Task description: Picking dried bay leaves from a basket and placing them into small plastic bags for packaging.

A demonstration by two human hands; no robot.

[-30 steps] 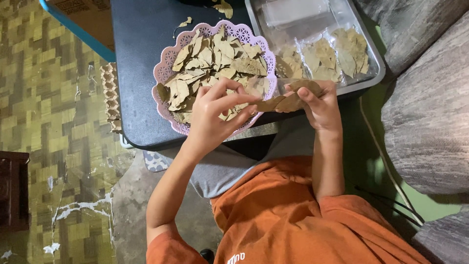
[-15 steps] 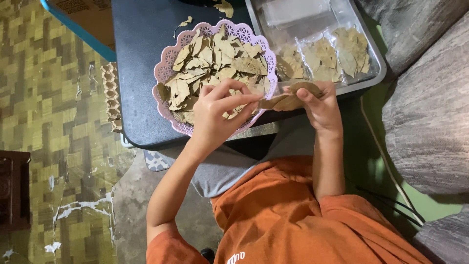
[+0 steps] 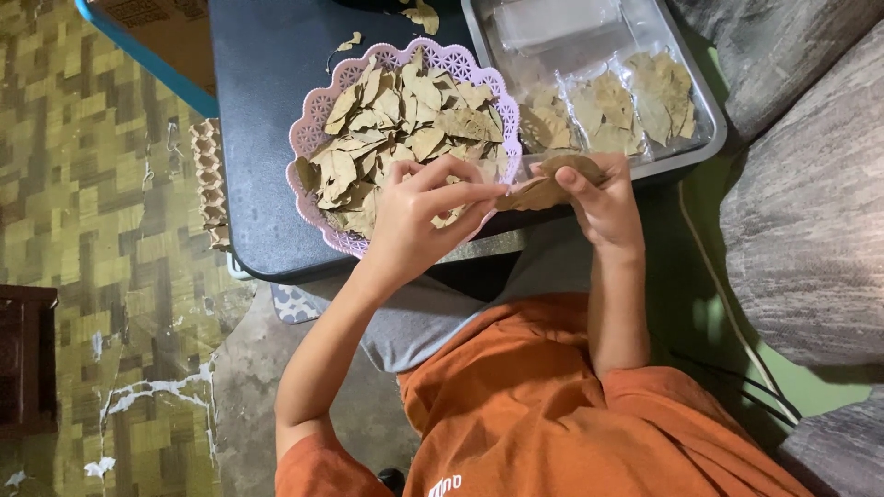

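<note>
Overhead, a seated person in an orange shirt (image 3: 543, 414) works above a dark low table (image 3: 262, 110). The left hand (image 3: 419, 216) is closed in a pinch, thumb and fingers gripping one end of a small bunch of dried leaves (image 3: 543, 189). The right hand (image 3: 599, 198) is curled around the other end of the same bunch, holding it just off the table's near edge, between a pink basket (image 3: 308, 138) and a metal tray (image 3: 700, 138).

These leaves look feather-light, thin, stiff and brittle; they would likely crack or crumble under a hard squeeze. A gentle hold along the flat of the stacked leaves, near the stem ends, seems safest.

That pink basket, round with a lacy scalloped rim, sits on the table heaped with loose tan leaves. Just beside it, the shallow tray holds clear packets of leaves (image 3: 603, 110) laid side by side. A few stray leaf bits lie on the tabletop.

Below, the floor (image 3: 101, 276) is patterned in worn yellow-green blocks with white scuffs. Grey upholstered cushions (image 3: 810, 230) stand on the person's right, and a thin cord (image 3: 727, 313) trails beside them.
</note>
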